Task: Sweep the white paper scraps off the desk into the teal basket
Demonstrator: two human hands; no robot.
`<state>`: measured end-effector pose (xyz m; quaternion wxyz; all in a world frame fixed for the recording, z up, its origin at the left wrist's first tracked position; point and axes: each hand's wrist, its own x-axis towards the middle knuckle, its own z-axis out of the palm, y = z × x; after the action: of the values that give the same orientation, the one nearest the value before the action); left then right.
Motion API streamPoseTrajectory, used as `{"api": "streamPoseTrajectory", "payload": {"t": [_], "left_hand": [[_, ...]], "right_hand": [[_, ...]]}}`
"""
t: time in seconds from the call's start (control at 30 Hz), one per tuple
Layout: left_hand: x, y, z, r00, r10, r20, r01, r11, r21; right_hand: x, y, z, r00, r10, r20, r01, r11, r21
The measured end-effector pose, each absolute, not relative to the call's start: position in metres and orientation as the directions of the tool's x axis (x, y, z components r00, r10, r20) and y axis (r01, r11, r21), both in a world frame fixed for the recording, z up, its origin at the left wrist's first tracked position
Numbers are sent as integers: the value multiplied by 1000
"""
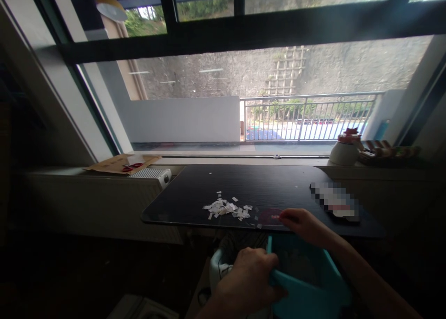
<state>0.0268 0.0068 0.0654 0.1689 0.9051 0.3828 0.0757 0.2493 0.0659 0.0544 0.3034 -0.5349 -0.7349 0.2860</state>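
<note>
My left hand on the teal bin, my right hand at a reddish piece

My left hand is clamped on the wall of the teal bin, thumb over the rim and fingers round the side. The bin sits just right of that hand, its open top facing up below my right forearm; its inside is too dark to make out clearly. Beneath and beside my left hand shows a pale, rounded object I cannot identify.

Beyond the bin, my right hand reaches over the near edge of the black table. Its thumb and fingertips are together at the edge of a thin, reddish see-through piece, which lies just left of them; I cannot tell whether they grip it or only touch it. Left of that piece, past my left hand, is a loose heap of white paper scraps, with a few strays around it. To the right of my right hand, a blurred-out item lies on the table.

Farther ahead of my hands, a white jug with a reddish top stands on the sill to the right, and a brown paper sheet lies well off to the left. Past the window glass are a metal railing and a rough grey wall.
</note>
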Motion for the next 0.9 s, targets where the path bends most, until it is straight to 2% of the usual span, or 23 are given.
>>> {"api": "streamPoseTrajectory", "payload": {"t": [0.27,0.43,0.53,0.7,0.9], "left_hand": [[28,10,71,694,720,10,671,-652,353],[27,10,72,690,724,0,680,-648,342],[27,10,70,683,730,5,688,-646,330],[28,11,69,683,730,32,668,-641,377],[28,11,68,686,726,49,663,-651,371]], "right_hand": [[247,65,71,-325,943,74,607,267,-749],[244,80,70,-265,958,105,579,246,-777],[246,85,65,-285,954,91,578,247,-777],[256,76,60,-311,950,30,573,213,-792],[250,102,55,-215,966,146,580,246,-776]]}}
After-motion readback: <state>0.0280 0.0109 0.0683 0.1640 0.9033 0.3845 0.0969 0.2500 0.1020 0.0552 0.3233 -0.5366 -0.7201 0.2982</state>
